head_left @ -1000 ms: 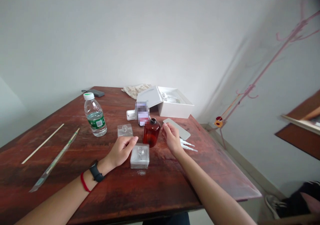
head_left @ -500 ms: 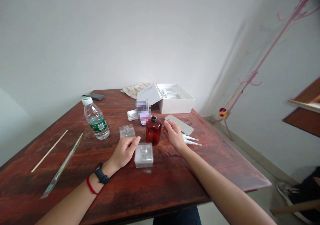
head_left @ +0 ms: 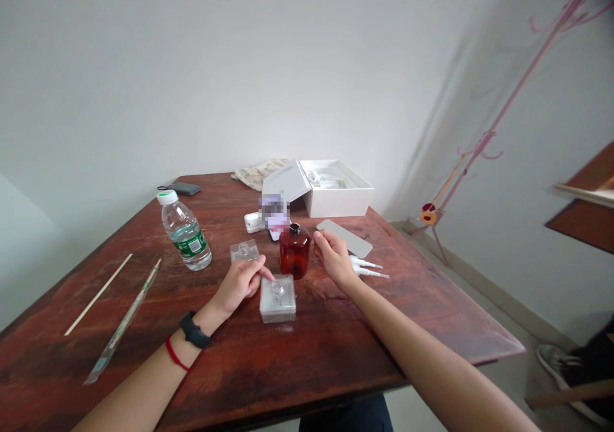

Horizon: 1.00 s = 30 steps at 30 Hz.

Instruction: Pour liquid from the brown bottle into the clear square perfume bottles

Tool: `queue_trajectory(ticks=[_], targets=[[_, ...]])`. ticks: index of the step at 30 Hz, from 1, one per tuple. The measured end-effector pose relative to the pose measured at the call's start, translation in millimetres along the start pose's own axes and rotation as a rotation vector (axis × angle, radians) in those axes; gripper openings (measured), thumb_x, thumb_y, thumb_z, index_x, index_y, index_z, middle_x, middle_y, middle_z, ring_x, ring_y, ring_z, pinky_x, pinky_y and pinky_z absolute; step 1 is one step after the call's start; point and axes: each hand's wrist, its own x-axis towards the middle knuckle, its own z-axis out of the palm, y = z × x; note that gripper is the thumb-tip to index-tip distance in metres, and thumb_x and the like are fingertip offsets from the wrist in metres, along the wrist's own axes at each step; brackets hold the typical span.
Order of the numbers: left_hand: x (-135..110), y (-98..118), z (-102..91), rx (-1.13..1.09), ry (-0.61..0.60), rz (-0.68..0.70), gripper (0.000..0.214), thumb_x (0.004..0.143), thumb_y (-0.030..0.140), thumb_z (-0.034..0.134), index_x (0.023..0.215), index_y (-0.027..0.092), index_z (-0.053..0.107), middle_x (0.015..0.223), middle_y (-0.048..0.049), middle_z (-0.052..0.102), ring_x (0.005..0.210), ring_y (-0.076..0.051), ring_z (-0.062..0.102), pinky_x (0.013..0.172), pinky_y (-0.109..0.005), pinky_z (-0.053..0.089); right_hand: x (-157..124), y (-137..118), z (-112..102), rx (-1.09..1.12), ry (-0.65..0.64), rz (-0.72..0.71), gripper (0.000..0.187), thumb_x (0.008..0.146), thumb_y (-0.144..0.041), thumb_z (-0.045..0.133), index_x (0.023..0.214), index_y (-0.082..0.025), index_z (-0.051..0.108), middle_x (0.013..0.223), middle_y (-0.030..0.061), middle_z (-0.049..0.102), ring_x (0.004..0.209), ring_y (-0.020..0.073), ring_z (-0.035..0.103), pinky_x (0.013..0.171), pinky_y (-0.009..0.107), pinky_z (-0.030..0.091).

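My left hand [head_left: 241,283] is beside a small clear square box [head_left: 278,307] with a round knob on its lid. Its index finger stretches out over the box's left rear edge, with the thumb apart above it. Behind this hand a second clear lidded box [head_left: 244,249] is partly covered. An amber bottle [head_left: 294,256] with an uncapped neck stands upright between my hands. Just right of the bottle is my right hand [head_left: 330,253], its fingers curled in and the thumb pressed against them. What these fingers hold, if anything, is hidden.
A water bottle [head_left: 185,233] stands at left, near a thin wooden stick [head_left: 99,293] and wrapped chopsticks [head_left: 125,323]. White pump tops [head_left: 367,267] and a grey flat slab [head_left: 345,238] lie right. Behind are a phone [head_left: 274,217], a white case [head_left: 252,222] and an open white box [head_left: 340,201].
My left hand has loosened from a closed shape, and its index finger now reaches toward the near clear box. My right hand stays beside the amber bottle. The view has shifted slightly.
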Motion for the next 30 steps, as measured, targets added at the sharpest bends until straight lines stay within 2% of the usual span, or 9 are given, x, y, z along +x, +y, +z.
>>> queue_trajectory(ticks=[5, 12, 18, 25, 30], targets=[[-2, 3, -0.5, -0.080, -0.052, -0.071, 0.069, 0.091, 0.077, 0.053, 0.071, 0.015, 0.072, 0.039, 0.0116, 0.021, 0.036, -0.007, 0.018, 0.042, -0.025, 0.014, 2, 2, -2, -0.003, 0.014, 0.007, 0.055, 0.085, -0.074, 0.068, 0.067, -0.026, 0.048, 0.053, -0.0071, 0.039, 0.049, 0.0121, 0.033, 0.045, 0.027, 0.024], [0, 11, -12.8, -0.134, -0.189, -0.217, 0.068, 0.089, 0.078, 0.059, 0.077, 0.013, 0.075, 0.040, 0.0138, 0.018, 0.036, -0.006, 0.011, 0.042, -0.022, 0.008, 2, 2, -1, 0.011, 0.006, 0.009, 0.056, 0.085, -0.073, 0.069, 0.066, -0.025, 0.048, 0.053, -0.0076, 0.038, 0.049, 0.0115, 0.030, 0.046, 0.027, 0.023], [4, 3, -5.4, -0.111, -0.106, -0.186, 0.066, 0.090, 0.076, 0.057, 0.071, 0.014, 0.072, 0.037, 0.0124, 0.021, 0.033, -0.007, 0.017, 0.040, -0.023, 0.011, 0, 0, 1, 0.024, -0.002, 0.008, 0.056, 0.086, -0.074, 0.067, 0.068, -0.024, 0.052, 0.053, -0.0082, 0.037, 0.049, 0.0106, 0.029, 0.047, 0.027, 0.020], [5, -1, -1.7, -0.037, -0.029, -0.146, 0.062, 0.094, 0.069, 0.057, 0.068, 0.015, 0.073, 0.036, 0.0092, 0.028, 0.033, -0.008, 0.026, 0.040, -0.025, 0.016, 0, 2, 2, 0.042, -0.013, 0.022, 0.056, 0.084, -0.074, 0.070, 0.067, -0.024, 0.049, 0.054, -0.0085, 0.037, 0.049, 0.0102, 0.029, 0.047, 0.026, 0.019], [5, -1, 0.2, -0.007, -0.008, -0.122, 0.060, 0.094, 0.066, 0.057, 0.065, 0.016, 0.073, 0.036, 0.0087, 0.027, 0.033, -0.009, 0.025, 0.041, -0.026, 0.015, -1, 3, 3, 0.038, -0.007, 0.024, 0.057, 0.084, -0.074, 0.069, 0.067, -0.025, 0.046, 0.053, -0.0091, 0.035, 0.048, 0.0100, 0.028, 0.046, 0.026, 0.020]])
